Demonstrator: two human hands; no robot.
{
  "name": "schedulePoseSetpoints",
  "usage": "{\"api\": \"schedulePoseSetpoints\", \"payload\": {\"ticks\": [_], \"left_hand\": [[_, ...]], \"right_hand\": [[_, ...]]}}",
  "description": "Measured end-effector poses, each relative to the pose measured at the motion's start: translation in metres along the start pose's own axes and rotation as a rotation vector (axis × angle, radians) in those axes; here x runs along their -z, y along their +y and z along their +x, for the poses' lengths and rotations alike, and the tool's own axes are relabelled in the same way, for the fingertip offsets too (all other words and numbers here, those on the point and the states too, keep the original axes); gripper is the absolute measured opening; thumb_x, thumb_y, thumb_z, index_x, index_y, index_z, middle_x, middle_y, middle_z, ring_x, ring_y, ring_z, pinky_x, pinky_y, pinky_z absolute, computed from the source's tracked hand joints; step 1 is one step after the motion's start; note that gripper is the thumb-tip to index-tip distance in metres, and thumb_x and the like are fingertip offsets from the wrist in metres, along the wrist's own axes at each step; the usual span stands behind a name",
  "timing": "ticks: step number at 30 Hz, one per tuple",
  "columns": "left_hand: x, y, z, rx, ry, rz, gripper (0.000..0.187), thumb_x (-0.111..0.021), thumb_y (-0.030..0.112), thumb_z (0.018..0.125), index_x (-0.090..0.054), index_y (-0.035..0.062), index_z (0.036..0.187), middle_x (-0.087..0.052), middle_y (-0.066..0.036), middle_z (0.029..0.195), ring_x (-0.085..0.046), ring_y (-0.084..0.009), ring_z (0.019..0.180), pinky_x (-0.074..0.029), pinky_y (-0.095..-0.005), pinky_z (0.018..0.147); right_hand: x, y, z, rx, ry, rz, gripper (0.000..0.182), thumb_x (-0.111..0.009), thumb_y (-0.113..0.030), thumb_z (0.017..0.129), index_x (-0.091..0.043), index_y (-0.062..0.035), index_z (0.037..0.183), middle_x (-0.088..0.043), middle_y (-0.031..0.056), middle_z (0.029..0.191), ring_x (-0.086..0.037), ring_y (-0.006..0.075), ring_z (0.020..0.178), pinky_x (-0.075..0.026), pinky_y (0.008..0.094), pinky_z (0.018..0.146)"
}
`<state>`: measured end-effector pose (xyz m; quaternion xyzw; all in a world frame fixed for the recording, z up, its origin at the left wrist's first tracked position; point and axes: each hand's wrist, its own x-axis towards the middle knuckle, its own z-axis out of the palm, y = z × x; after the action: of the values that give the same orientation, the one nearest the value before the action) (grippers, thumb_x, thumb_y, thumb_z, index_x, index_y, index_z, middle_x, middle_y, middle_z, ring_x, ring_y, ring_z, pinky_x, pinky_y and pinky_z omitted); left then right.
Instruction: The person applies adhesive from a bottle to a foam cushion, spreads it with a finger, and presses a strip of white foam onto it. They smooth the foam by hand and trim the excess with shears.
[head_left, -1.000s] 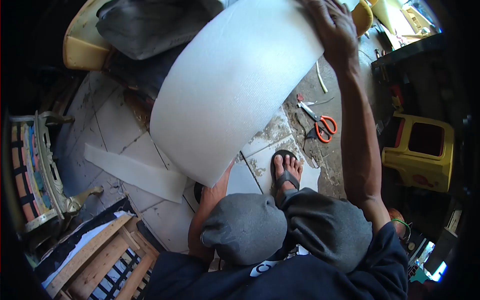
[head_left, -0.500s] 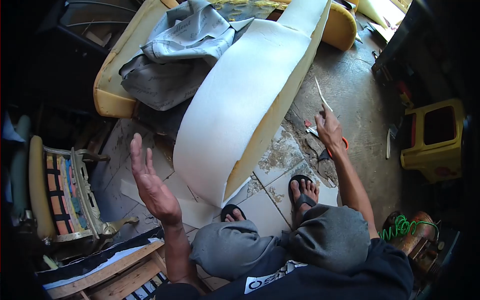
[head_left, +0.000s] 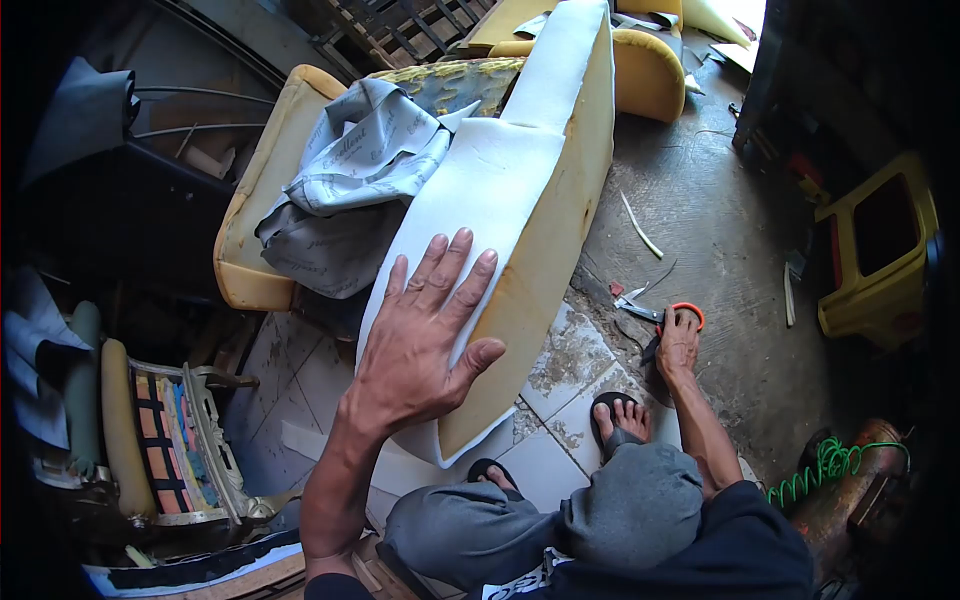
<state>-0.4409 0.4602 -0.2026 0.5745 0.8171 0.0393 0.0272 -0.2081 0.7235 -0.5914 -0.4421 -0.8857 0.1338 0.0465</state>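
Observation:
My left hand (head_left: 425, 335) is spread out over the white foam sheet (head_left: 470, 200), palm down with its fingers apart. That sheet covers the top of a long, curved yellow foam-padded piece (head_left: 545, 270) of furniture. On the floor to the right, my right hand (head_left: 678, 345) has its fingers closed at the orange handles of a pair of scissors (head_left: 640, 308). The blades point left, away from my fingers. A thin white foam strip (head_left: 641, 226) lies on the concrete beyond the scissors.
Crumpled grey printed fabric (head_left: 365, 160) rests against the padded piece. A carved chair frame (head_left: 205, 440) stands at left. A yellow plastic object (head_left: 880, 250) and a green coiled hose (head_left: 835, 465) are on the right. My sandalled foot (head_left: 622, 415) is on the tiles.
My right hand has let go of the thin strip, which now lies on the floor, and has come down to the scissors. My left hand has moved right, over the white sheet.

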Motion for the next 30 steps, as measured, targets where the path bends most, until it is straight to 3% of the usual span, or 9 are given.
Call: {"api": "schedulePoseSetpoints", "payload": {"ticks": [4, 6, 8, 13, 19, 22, 25, 26, 30], "left_hand": [[0.0, -0.012, 0.066, -0.027, -0.073, -0.041, 0.085, -0.033, 0.071, 0.101, -0.027, 0.0122, 0.163, -0.018, -0.019, 0.169, -0.017, -0.0392, 0.156, -0.012, -0.0497, 0.126], [-0.008, -0.022, 0.103, -0.02, -0.061, -0.073, 0.087, -0.034, 0.071, 0.101, -0.025, 0.0105, 0.163, -0.017, -0.02, 0.169, -0.016, -0.0389, 0.156, -0.013, -0.0464, 0.127], [-0.016, -0.029, 0.132, 0.006, 0.01, -0.166, 0.092, -0.036, 0.071, 0.101, -0.019, 0.0039, 0.163, -0.015, -0.023, 0.169, -0.013, -0.0379, 0.157, -0.013, -0.04, 0.128], [-0.022, -0.029, 0.138, 0.143, 0.045, -0.192, 0.103, -0.041, 0.072, 0.098, -0.013, -0.0053, 0.161, -0.015, -0.029, 0.166, -0.012, -0.0367, 0.157, -0.014, -0.0379, 0.127], [-0.011, -0.033, 0.141, 0.263, -0.067, -0.321, 0.118, -0.056, 0.073, 0.089, -0.012, -0.0106, 0.159, -0.023, -0.035, 0.162, -0.033, -0.0449, 0.149, -0.028, -0.0402, 0.124], [-0.026, -0.05, 0.159, 0.25, 0.035, -0.319, 0.132, -0.064, 0.079, 0.077, -0.013, -0.0121, 0.158, -0.036, -0.035, 0.155, -0.04, -0.0413, 0.146, -0.033, -0.0377, 0.121], [-0.022, -0.053, 0.168, 0.232, -0.009, -0.485, 0.131, -0.065, 0.079, 0.077, -0.016, -0.0126, 0.157, -0.039, -0.035, 0.154, -0.044, -0.0393, 0.143, -0.037, -0.0373, 0.119], [-0.021, -0.051, 0.167, 0.23, 0.017, -0.544, 0.13, -0.069, 0.079, 0.073, -0.026, -0.0128, 0.154, -0.05, -0.034, 0.146, -0.054, -0.0391, 0.135, -0.043, -0.0385, 0.113], [-0.021, -0.06, 0.171, 0.219, -0.031, -0.631, 0.123, -0.071, 0.081, 0.072, -0.038, -0.0081, 0.151, -0.058, -0.029, 0.139, -0.063, -0.0325, 0.122, -0.047, -0.0382, 0.107]], "right_hand": [[0.001, 0.005, 0.006, -0.049, -0.042, 0.051, 0.048, -0.067, -0.024, 0.095, -0.054, -0.0098, 0.139, -0.054, 0.0175, 0.135, -0.048, 0.0372, 0.127, -0.044, 0.049, 0.102], [-0.01, 0.009, 0.001, 0.001, 0.076, 0.015, 0.051, -0.069, -0.026, 0.094, -0.054, -0.0133, 0.14, -0.054, 0.0168, 0.135, -0.049, 0.0376, 0.127, -0.044, 0.0507, 0.102], [-0.008, 0.009, 0.002, -0.024, 0.055, 0.045, 0.052, -0.07, -0.026, 0.093, -0.054, -0.0146, 0.141, -0.054, 0.0161, 0.135, -0.049, 0.0376, 0.127, -0.045, 0.0513, 0.101], [-0.004, 0.011, 0.0, -0.034, 0.001, 0.069, 0.053, -0.07, -0.027, 0.093, -0.054, -0.0157, 0.142, -0.054, 0.0146, 0.135, -0.048, 0.0377, 0.128, -0.045, 0.0527, 0.1], [-0.003, 0.012, 0.008, -0.005, -0.026, 0.031, 0.057, -0.072, -0.027, 0.091, -0.052, -0.0159, 0.144, -0.054, 0.0145, 0.135, -0.049, 0.0381, 0.128, -0.046, 0.0531, 0.099], [-0.004, 0.012, 0.007, -0.018, -0.049, 0.014, 0.059, -0.073, -0.025, 0.09, -0.051, -0.0163, 0.144, -0.054, 0.0144, 0.135, -0.049, 0.0386, 0.127, -0.047, 0.0529, 0.098], [-0.003, 0.018, 0.007, 0.009, -0.023, 0.037, 0.059, -0.072, -0.017, 0.088, -0.052, -0.0158, 0.144, -0.054, 0.0156, 0.135, -0.049, 0.039, 0.128, -0.048, 0.0523, 0.098], [-0.002, 0.021, 0.007, 0.032, -0.041, 0.048, 0.059, -0.07, -0.013, 0.087, -0.052, -0.0154, 0.143, -0.054, 0.0164, 0.135, -0.049, 0.039, 0.128, -0.049, 0.0516, 0.1], [0.001, 0.028, 0.01, 0.039, -0.076, 0.102, 0.061, -0.067, -0.007, 0.082, -0.054, -0.014, 0.141, -0.054, 0.0205, 0.135, -0.05, 0.04, 0.127, -0.048, 0.0511, 0.102]]}}
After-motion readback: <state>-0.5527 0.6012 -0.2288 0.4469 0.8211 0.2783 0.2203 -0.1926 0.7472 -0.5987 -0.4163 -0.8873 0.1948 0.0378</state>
